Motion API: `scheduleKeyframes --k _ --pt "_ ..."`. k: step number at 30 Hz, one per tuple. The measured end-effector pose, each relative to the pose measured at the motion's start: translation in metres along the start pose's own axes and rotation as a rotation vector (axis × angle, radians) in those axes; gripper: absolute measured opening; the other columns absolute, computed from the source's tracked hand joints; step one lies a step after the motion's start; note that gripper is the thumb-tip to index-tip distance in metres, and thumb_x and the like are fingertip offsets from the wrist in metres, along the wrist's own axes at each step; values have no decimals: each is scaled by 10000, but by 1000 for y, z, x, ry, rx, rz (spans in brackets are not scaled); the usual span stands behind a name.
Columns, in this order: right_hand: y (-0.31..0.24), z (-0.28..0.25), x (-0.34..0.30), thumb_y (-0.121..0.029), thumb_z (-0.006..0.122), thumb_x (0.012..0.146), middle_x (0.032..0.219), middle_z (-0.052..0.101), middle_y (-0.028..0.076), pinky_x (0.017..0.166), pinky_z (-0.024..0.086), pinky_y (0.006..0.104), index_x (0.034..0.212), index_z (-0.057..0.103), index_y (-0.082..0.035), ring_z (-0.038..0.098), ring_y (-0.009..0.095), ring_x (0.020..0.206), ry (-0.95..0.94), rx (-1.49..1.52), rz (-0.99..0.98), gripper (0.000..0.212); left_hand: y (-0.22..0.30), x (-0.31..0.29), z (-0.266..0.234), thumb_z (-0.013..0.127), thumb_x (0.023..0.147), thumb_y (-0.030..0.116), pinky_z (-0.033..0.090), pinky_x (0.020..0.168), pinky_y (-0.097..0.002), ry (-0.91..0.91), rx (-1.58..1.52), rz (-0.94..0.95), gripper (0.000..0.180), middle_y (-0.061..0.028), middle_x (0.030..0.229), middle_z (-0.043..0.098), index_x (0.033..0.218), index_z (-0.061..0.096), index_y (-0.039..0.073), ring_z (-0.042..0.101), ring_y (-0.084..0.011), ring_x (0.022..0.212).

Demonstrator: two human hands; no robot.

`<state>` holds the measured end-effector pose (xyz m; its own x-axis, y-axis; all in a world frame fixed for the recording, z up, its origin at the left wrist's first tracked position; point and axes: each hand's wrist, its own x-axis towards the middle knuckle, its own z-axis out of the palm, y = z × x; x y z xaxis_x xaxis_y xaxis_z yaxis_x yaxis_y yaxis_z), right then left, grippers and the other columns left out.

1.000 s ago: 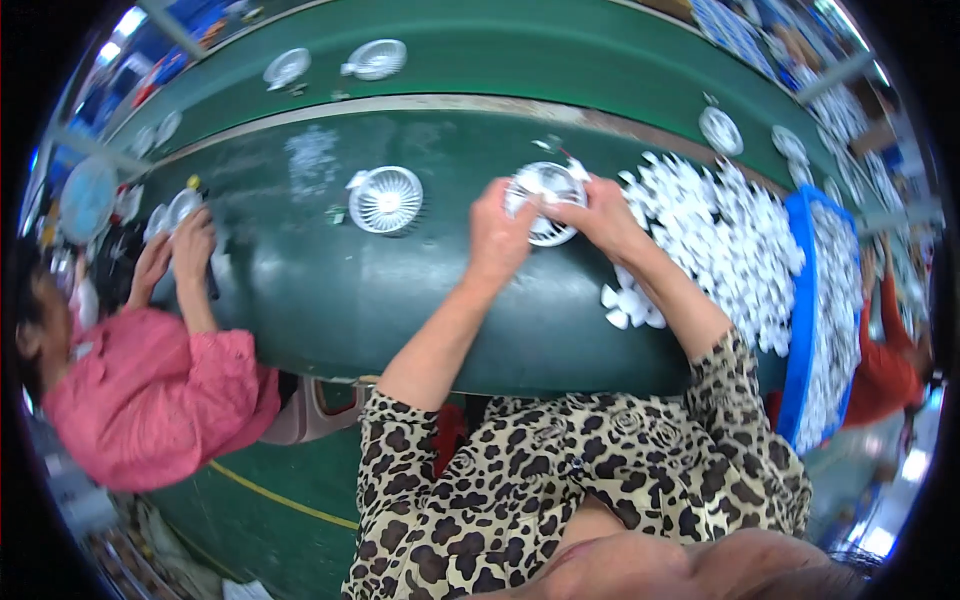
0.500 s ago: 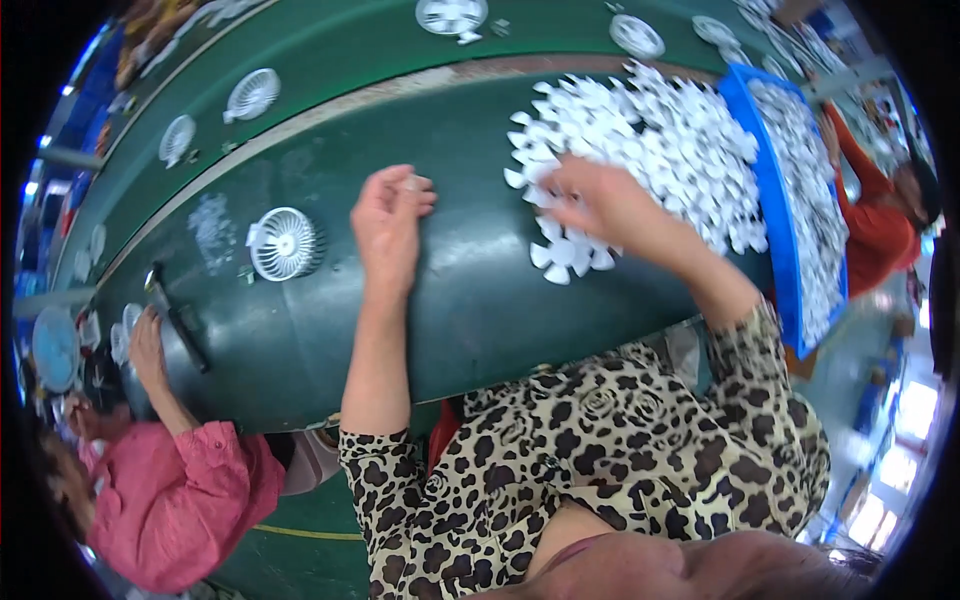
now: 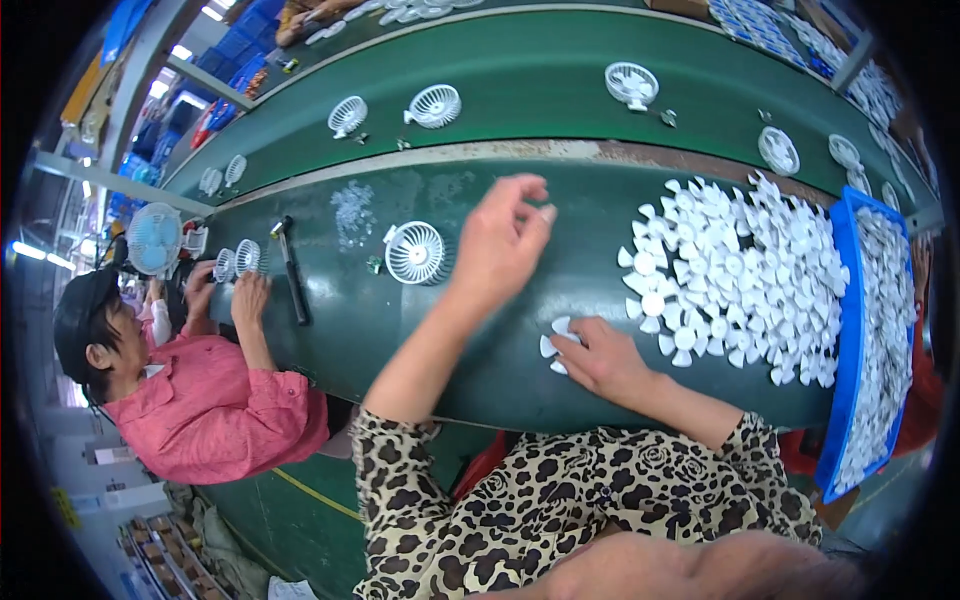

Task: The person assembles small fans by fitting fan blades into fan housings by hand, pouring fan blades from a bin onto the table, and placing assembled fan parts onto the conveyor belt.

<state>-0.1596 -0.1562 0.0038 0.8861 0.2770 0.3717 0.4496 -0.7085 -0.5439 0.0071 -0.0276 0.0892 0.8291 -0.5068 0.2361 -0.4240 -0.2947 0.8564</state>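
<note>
My right hand (image 3: 605,362) is closed on a white fan blade (image 3: 562,338), low over the green work surface near its front edge. My left hand (image 3: 505,240) is raised, with its fingers bent in toward the thumb; whatever they hold, if anything, is too small to make out. Just left of that hand stands a round white fan guard (image 3: 415,253) with radial ribs. A big heap of loose white fan blades (image 3: 735,270) spreads out to the right of my right hand.
A blue tray (image 3: 847,330) full of small white parts stands at the far right. Beyond the work surface runs a green conveyor belt (image 3: 540,100) carrying fan guards. At the left lie a hammer (image 3: 292,275) and small clear pieces (image 3: 353,212); a co-worker in pink (image 3: 225,420) handles fan guards there.
The whole view has shifted. My right hand has left the heap's edge, come nearer to me and leftward, and now has a fan blade. My left hand stays raised and bent beside the fan guard.
</note>
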Motion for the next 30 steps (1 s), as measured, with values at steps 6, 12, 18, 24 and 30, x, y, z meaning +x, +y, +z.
scheduleKeyframes --k 6,12,18,24,30 --pt "-3 2 4 -137 713 736 946 533 94 609 500 342 1056 626 -87 571 256 818 3 127 -24 334 -153 109 -141 668 783 159 450 906 -441 381 787 11 419 -223 1128 573 1145 558 -23 544 -380 1069" --pt "5 0 5 -156 713 772 947 538 74 576 499 298 1044 636 -80 581 215 800 -77 205 60 292 -237 178 -191 534 783 75 459 858 -495 366 1163 -244 315 -215 1088 602 1092 526 14 544 -407 1037" --pt "10 -3 12 -167 737 750 953 554 69 547 496 287 1039 643 -84 579 196 759 -97 184 69 314 -235 205 -158 543 821 126 461 823 -479 181 1021 -213 315 -200 932 668 1127 559 51 638 -365 906" --pt "9 -4 5 -173 702 788 968 541 88 589 516 322 1082 616 -79 586 241 831 -107 215 82 321 -207 215 -98 599 816 296 492 796 -454 -9 892 -65 327 -208 943 655 1027 647 50 620 -376 925" --pt "8 4 3 -163 669 802 956 524 87 642 516 334 1091 592 -77 573 241 877 -52 299 37 312 -158 195 -101 524 834 162 476 746 -497 101 969 -126 169 -208 923 610 897 639 55 597 -392 892"
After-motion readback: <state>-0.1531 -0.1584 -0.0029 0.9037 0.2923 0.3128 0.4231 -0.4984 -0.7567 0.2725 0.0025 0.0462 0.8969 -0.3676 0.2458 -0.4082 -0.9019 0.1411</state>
